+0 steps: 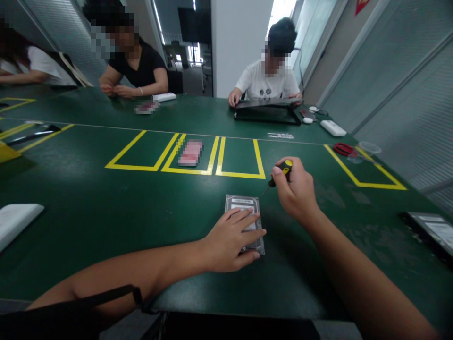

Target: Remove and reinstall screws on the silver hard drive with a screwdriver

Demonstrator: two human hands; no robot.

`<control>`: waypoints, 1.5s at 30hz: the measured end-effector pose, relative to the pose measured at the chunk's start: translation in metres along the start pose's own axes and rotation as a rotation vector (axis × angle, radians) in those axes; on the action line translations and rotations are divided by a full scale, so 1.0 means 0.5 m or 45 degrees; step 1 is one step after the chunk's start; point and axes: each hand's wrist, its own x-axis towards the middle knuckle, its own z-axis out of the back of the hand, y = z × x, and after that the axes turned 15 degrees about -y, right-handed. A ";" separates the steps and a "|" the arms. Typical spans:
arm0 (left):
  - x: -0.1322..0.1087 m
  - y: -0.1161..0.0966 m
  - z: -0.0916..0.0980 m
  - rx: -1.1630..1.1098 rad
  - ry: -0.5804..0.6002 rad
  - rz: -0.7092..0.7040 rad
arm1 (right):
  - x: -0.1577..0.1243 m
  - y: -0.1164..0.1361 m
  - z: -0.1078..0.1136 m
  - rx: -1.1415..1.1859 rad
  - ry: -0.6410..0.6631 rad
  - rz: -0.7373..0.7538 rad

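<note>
A grey hard drive (242, 206) lies flat on the green table (88, 212) just in front of me. My left hand (230, 241) rests on its near half with fingers stretched flat across the label, holding it down. My right hand (295, 191) is closed around a small screwdriver (279, 174) with a yellow and black handle. Its thin tip points down and left toward the drive's far right corner, just short of it.
Yellow tape marks three boxes (186, 156) beyond the drive, the middle one with a blurred pink item. Three people sit at the far side; one works over a black laptop (267, 113). Red-handled tool (342, 149), white object (16, 222) at left, tablet-like device (430, 231) at right.
</note>
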 end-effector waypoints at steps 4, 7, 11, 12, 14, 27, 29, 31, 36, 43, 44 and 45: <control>0.000 0.001 0.000 0.001 0.005 -0.005 | 0.000 0.000 -0.001 0.028 0.018 -0.047; 0.000 0.001 0.000 0.005 0.007 -0.012 | 0.000 0.001 -0.004 0.029 0.046 -0.062; 0.000 0.000 0.000 0.009 0.001 -0.016 | -0.001 0.000 -0.008 0.020 0.077 -0.065; 0.000 0.000 0.000 0.011 0.002 -0.017 | -0.001 -0.001 -0.009 0.018 0.083 -0.070; 0.000 -0.001 0.000 0.015 0.007 -0.021 | -0.001 -0.002 -0.010 0.011 0.090 -0.080; 0.000 0.001 0.001 0.013 -0.005 -0.039 | 0.001 -0.006 -0.011 0.001 0.078 -0.064; -0.001 0.002 0.000 0.012 -0.006 -0.039 | 0.001 -0.006 -0.011 0.000 0.070 -0.064; -0.001 0.002 0.001 0.013 -0.003 -0.037 | 0.001 -0.006 -0.011 -0.001 0.069 -0.073; 0.000 0.002 0.002 0.013 0.009 -0.035 | 0.001 -0.003 -0.009 0.016 0.093 -0.105; -0.001 0.003 0.000 0.008 -0.015 -0.039 | 0.001 -0.006 -0.010 0.000 0.088 -0.087; -0.001 0.003 0.000 0.008 -0.016 -0.038 | 0.001 -0.006 -0.010 -0.007 0.090 -0.088; -0.001 0.003 0.000 0.008 -0.017 -0.038 | 0.001 -0.006 -0.011 -0.015 0.092 -0.087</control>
